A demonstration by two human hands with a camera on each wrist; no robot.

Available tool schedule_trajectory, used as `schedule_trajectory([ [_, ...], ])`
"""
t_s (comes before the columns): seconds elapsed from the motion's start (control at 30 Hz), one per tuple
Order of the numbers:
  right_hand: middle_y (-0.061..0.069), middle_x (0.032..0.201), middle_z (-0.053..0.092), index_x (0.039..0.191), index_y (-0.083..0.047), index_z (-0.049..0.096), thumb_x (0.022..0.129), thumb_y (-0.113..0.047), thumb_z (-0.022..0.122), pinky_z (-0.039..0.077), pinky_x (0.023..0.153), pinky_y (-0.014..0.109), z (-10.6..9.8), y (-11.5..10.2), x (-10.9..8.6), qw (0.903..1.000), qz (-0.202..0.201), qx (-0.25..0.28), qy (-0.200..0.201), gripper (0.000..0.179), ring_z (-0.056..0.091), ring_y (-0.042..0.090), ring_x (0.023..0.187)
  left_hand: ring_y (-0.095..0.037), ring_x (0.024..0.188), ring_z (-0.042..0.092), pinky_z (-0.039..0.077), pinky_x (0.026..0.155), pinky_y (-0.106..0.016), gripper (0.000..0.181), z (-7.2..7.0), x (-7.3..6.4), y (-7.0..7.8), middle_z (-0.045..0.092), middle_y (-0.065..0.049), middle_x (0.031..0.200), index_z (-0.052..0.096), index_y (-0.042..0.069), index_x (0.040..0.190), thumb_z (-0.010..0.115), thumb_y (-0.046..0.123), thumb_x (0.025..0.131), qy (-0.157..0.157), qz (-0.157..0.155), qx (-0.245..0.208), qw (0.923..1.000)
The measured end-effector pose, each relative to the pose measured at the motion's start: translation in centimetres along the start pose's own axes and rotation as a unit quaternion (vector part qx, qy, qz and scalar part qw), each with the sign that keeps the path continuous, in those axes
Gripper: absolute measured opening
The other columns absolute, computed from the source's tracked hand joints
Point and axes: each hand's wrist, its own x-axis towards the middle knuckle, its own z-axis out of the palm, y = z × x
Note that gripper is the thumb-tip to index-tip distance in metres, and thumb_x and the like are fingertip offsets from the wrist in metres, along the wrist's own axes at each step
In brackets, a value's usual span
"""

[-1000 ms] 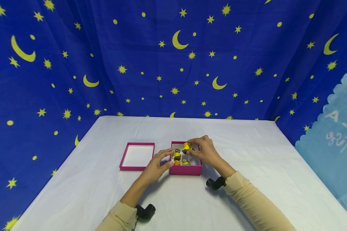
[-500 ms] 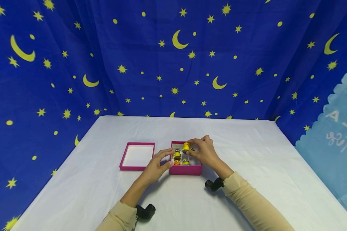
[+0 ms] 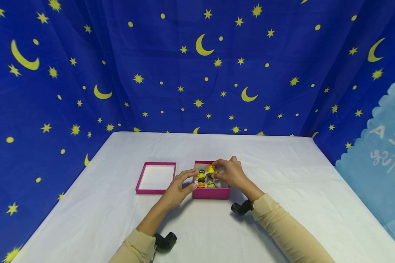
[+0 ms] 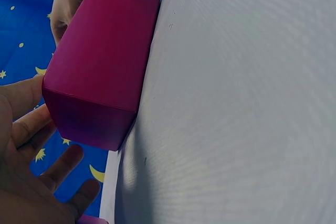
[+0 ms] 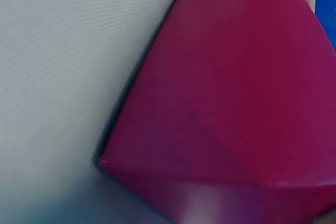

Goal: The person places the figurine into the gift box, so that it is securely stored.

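In the head view, an uncovered magenta box (image 3: pixel 211 194) stands on the white table, holding several small toy figures. My right hand (image 3: pixel 232 173) reaches over the box from the right, pinching a yellow toy figure (image 3: pixel 211 169) between thumb and fingers. Just left of it is a yellow minion figure (image 3: pixel 201 175) with dark goggles; another minion figure (image 3: pixel 211 185) lies nearer the front wall. My left hand (image 3: pixel 177 190) rests against the box's left side, fingers mostly straight and touching its edge. In the right wrist view the box wall (image 5: pixel 226 87) hides most of my right hand.
A magenta lid (image 3: pixel 155 191) with a white inside lies left of the box, close behind my left hand. The white tablecloth (image 3: pixel 276 157) spreads around both. A blue curtain (image 3: pixel 171 65) with moons and stars hangs behind the table.
My right hand has lowered slightly and shifted a little left with the yellow toy figure, deeper into the box. My left hand has stayed at the box's left side.
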Motion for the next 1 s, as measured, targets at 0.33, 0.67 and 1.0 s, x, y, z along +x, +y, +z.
schedule_trajectory([
  [0.33,-0.003,0.099,0.074,0.11,-0.017,0.069,0.074,-0.031,0.079,0.03,0.073,0.035,-0.2,-0.6,0.5,0.9984,0.019,-0.041,-0.035,0.039,0.042,0.02,0.083,-0.027,0.143,0.028,0.022,0.116,-0.053,0.042,0.0,0.0,-0.1,0.042,-0.002,0.148,0.053,0.011,0.133,0.06,0.016,0.092,-0.005,0.006,-0.004,1.0],
  [0.67,-0.005,0.098,0.073,0.11,-0.019,0.069,0.074,-0.032,0.078,0.03,0.073,0.036,0.0,-1.1,0.7,0.9961,0.044,-0.054,-0.054,0.039,0.042,0.021,0.087,-0.027,0.142,0.029,0.021,0.116,-0.053,0.041,0.1,0.0,-0.2,0.043,-0.001,0.148,0.054,0.009,0.132,0.06,0.016,0.092,-0.001,0.006,-0.003,1.0],
  [1.0,-0.005,0.096,0.074,0.109,-0.019,0.069,0.074,-0.033,0.077,0.03,0.073,0.036,0.3,-1.3,0.5,0.9921,0.035,-0.107,-0.054,0.038,0.044,0.021,0.086,-0.028,0.142,0.029,0.022,0.116,-0.053,0.041,0.1,0.1,-0.3,0.043,-0.002,0.148,0.053,0.008,0.132,0.059,0.016,0.092,-0.002,0.014,-0.002,0.9999],
])
